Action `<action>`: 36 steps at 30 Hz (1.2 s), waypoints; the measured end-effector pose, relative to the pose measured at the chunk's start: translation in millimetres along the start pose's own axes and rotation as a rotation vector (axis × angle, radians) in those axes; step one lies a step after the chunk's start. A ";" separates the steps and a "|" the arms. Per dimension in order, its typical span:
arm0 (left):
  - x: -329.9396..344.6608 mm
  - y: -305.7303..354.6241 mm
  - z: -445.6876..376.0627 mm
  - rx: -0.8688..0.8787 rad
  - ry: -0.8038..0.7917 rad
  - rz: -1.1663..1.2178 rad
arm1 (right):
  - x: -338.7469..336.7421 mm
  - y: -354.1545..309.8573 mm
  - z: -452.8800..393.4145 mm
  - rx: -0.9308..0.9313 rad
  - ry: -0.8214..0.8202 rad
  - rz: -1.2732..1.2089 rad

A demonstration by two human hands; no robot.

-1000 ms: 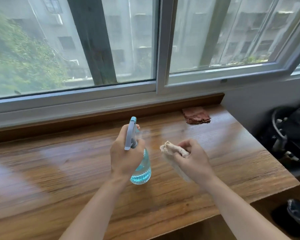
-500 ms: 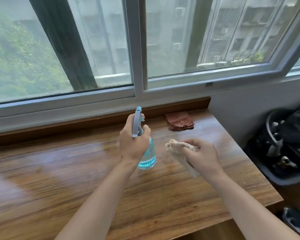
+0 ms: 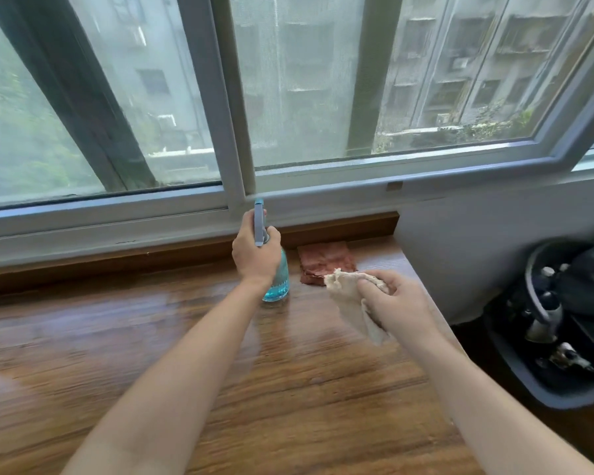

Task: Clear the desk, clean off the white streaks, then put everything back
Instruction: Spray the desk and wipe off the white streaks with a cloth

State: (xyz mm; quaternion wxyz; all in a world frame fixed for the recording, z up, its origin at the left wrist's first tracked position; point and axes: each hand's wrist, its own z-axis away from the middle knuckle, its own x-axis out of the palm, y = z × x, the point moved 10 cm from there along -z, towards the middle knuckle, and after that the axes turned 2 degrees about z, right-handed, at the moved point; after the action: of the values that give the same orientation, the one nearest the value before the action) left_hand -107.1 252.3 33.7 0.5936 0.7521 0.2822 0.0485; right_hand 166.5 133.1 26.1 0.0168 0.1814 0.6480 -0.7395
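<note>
Desk (image 3: pixel 288 406): wooden top, running along the wall under the window (image 3: pixel 323 97), with a raised wooden lip at the back edge. Its right edge ends beside a dark bin (image 3: pixel 546 389) on the floor. Left hand (image 3: pixel 254 255): fingers curled round the neck of the spray bottle (image 3: pixel 277 286), which stands upright near the back edge; whether its base touches the top cannot be told. Right hand (image 3: pixel 398 303): fingers clamped on a bunched beige cloth (image 3: pixel 350 296), held above the top near the right edge. Folded reddish cloth (image 3: pixel 326 262): lies flat at the back right corner, just beside the bottle. Pale hazy patches show on the wood left of the bottle. Wood extends bare to the left and toward the near edge.
</note>
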 end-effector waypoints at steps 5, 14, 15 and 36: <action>28.0 -8.0 -15.9 -0.042 0.103 -0.050 | -17.5 11.3 -49.1 0.051 -0.140 -0.071; 43.7 -16.3 -41.2 0.028 0.252 -0.185 | -23.0 34.0 -101.5 0.176 -0.315 -0.094; 43.2 -16.9 -40.9 0.057 0.261 -0.214 | -22.3 37.5 -105.5 0.198 -0.323 -0.124; 94.5 37.8 85.7 -0.078 -0.623 0.166 | -15.2 -4.5 -87.9 -0.044 -0.493 -0.111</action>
State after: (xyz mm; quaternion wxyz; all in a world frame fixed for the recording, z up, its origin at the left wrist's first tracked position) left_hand 20.7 218.5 18.9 0.6740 0.7277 0.0226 -0.1252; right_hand 201.2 215.4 26.5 0.1378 -0.0408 0.6492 -0.7469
